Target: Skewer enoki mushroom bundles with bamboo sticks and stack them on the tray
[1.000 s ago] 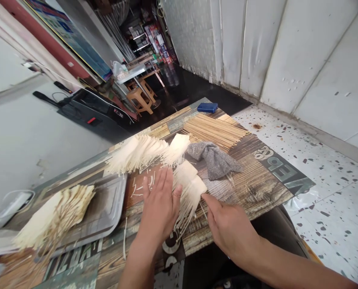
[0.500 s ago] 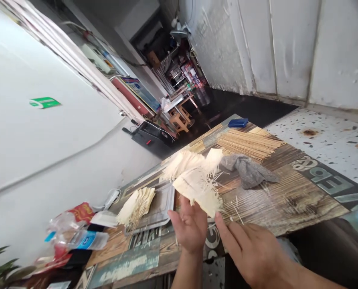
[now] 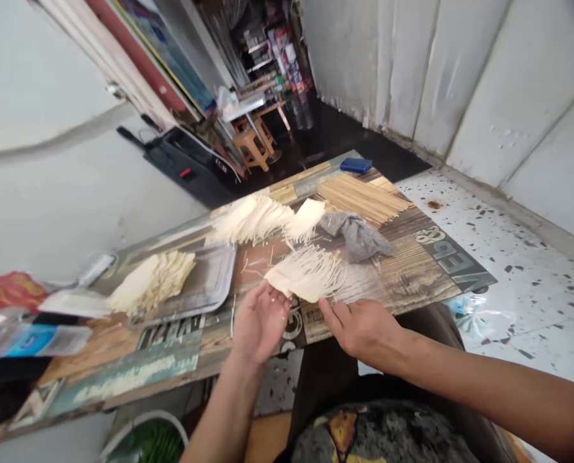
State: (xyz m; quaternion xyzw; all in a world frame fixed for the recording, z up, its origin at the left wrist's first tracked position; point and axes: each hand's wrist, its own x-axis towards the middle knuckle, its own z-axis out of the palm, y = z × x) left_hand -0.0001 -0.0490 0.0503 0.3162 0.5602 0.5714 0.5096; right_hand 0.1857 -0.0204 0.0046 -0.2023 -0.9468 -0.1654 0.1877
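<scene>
Okay, bottle (image 3: 45, 339): clear plastic, blue label, lying at the left; can't tell what's in it
Bucket (image 3: 160, 417): below the near left table edge, pale rim, holding some green stuff (image 3: 157, 444) too blurry to name
Tray (image 3: 214, 273): see-through, on the left of the table, with a stack of cream slices (image 3: 149, 276) that look brownish at the right edges
Far bunches (image 3: 252, 220): more pale stringy ones, leaning in a row
Left hand (image 3: 262, 321): palm up, loosely open, fingertips touching the left end of the fan
Fan (image 3: 308, 275): enoki-looking, creamy solid base toward the near side, skinny strands splaying right, between both hands over the table
Right hand (image 3: 364, 328): index finger at the fan's near edge, others curled; can't tell if it's pinching
Grey cloth (image 3: 357, 236): crumpled, just past the fan
Skewers (image 3: 364, 199): thin sticks in a flat pile, far right
Tabletop (image 3: 412, 273): patchwork wood look, printed letters
Floor (image 3: 532, 270): speckled, right, below white wall panels (image 3: 499, 83)
</scene>
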